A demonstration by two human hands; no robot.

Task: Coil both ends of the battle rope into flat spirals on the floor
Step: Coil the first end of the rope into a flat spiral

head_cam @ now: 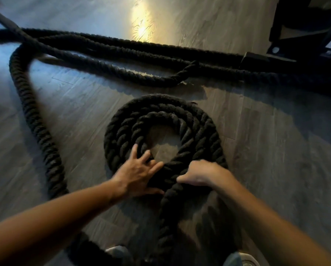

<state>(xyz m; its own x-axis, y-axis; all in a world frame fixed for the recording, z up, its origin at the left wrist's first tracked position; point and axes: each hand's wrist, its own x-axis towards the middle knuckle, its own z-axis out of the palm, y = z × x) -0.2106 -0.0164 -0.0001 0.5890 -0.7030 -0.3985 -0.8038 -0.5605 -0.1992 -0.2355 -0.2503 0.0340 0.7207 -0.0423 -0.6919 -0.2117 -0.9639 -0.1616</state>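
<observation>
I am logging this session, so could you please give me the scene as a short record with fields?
setting: grey wood-look floor
coil: battle rope spiral of about three turns, open gap at centre
left hand: left hand flat, fingers spread, pressing the coil's near edge
right hand: right hand closed around the rope feeding into the coil
loose rope: long strands lying uncoiled beyond and to the left
other: black equipment base, top right
</observation>
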